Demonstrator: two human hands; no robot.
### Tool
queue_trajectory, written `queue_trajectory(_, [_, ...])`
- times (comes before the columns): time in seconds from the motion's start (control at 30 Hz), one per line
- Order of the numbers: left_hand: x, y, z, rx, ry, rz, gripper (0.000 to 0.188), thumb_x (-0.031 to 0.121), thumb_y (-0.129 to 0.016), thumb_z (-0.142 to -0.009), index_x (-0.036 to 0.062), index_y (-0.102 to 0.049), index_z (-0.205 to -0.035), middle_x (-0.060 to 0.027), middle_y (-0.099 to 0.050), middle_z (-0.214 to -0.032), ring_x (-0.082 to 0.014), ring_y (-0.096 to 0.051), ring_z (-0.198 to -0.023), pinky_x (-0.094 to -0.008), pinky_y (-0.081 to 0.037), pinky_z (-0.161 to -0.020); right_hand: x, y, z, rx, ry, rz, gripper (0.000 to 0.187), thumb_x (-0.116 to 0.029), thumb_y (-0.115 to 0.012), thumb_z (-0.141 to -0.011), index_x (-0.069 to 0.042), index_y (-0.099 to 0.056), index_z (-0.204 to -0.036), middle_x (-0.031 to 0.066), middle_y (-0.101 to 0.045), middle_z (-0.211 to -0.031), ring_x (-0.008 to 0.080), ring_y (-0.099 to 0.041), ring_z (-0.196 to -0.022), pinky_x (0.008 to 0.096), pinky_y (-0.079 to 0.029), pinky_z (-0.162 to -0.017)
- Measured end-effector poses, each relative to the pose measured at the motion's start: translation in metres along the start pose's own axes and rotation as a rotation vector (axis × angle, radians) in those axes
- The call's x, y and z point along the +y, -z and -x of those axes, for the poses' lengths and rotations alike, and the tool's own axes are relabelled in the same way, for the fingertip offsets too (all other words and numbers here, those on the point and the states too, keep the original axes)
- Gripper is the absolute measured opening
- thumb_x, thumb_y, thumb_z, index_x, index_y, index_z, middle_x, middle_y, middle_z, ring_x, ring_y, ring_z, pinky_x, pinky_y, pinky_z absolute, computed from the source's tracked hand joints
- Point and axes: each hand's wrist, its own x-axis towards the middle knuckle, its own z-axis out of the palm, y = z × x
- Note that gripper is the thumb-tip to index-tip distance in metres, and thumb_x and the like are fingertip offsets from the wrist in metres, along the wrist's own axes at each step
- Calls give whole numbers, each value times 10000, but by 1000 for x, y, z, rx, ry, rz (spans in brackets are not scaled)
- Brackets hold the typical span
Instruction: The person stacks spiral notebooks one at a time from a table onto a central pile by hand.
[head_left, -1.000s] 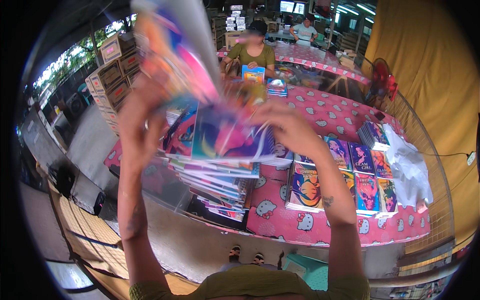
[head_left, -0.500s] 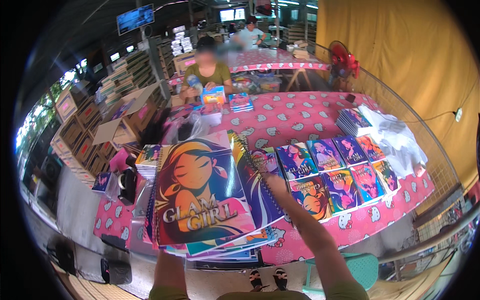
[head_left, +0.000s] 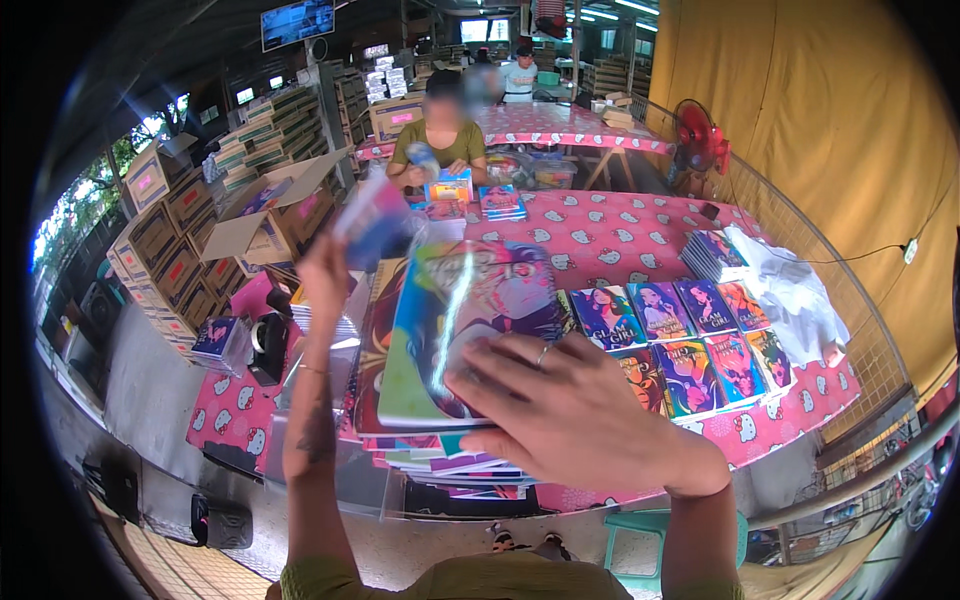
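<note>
Spiral notebooks with glossy illustrated covers form a tall stack [head_left: 445,440] in front of me. A green-and-purple notebook [head_left: 425,330] lies on top, its cover upside down to me. My right hand [head_left: 560,410] rests on its lower right part, fingers stretched over the cover and thumb by the near edge. To the left, my left hand [head_left: 325,275] is raised and closed on a notebook [head_left: 372,225] in purple, pink and blue, smeared by motion. Rows of smaller notebooks [head_left: 665,310] lie on the table right of my right hand.
A pink patterned cloth [head_left: 620,235] covers the table. At the left are a tape dispenser [head_left: 267,348], wrapped notebooks [head_left: 218,340] and an opened carton [head_left: 275,235]. Opposite, a person [head_left: 437,145] handles notebooks. White plastic [head_left: 795,305] lies at right; a green stool [head_left: 635,550] stands below.
My left hand has come out from under the stack and lifted a notebook at the left. My right hand has moved from the far right side onto the top cover, which is now different.
</note>
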Motion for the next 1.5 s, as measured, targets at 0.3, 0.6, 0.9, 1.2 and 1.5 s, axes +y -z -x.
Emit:
queue_trajectory(0.3, [192, 169, -28, -447, -669, 69, 358, 151, -642, -874, -7, -629, -1194, -151, -675, -1121, -304, -633, -1063, -402, -430, -982, 58, -5, 26, 551, -277, -448, 253, -236, -621, -912, -51, -671, -1078, 109, -687, -1027, 222, -662, -925, 326, -487, -773])
queue_trajectory(0.6, [227, 173, 72, -742, -581, 1197, 862, 618, -590, -787, 21, -442, -1392, -215, -380, -1462, -329, -394, -1341, -463, -274, -1118, 295, -177, 205, 504, -984, -153, 302, -181, -663, -841, -34, -653, -1104, 193, -658, -1020, 326, -649, -953, 391, -496, -840])
queue_trajectory(0.9, [335, -219, 278, -580, 389, 538, 244, 160, -647, -860, 3, -638, -1047, -173, -642, -929, -294, -646, -870, -405, -506, -747, 390, -250, 279, -105, -1170, -56, 424, -297, -651, -803, -34, -606, -1133, 229, -647, -1079, 391, -629, -991, 469, -498, -881])
queue_trajectory(1.2, [262, -353, 244, -788, 746, -130, 667, 202, -689, -807, -61, -347, -1316, -282, -570, -1093, -450, -593, -972, -488, -496, -819, 385, -256, 274, -325, -923, 131, 298, -209, -620, -816, 1, -627, -1028, 220, -647, -1024, 401, -642, -966, 463, -542, -823])
queue_trajectory(1.5, [447, -78, 128, -371, 22, 187, 520, -14, -610, -791, 6, -516, -1302, -186, -485, -953, -358, -582, -766, -495, -482, -634, 360, -109, 205, 848, -792, -787, 223, 61, -552, -797, 8, -632, -997, 71, -651, -860, 135, -613, -744, 268, -483, -664])
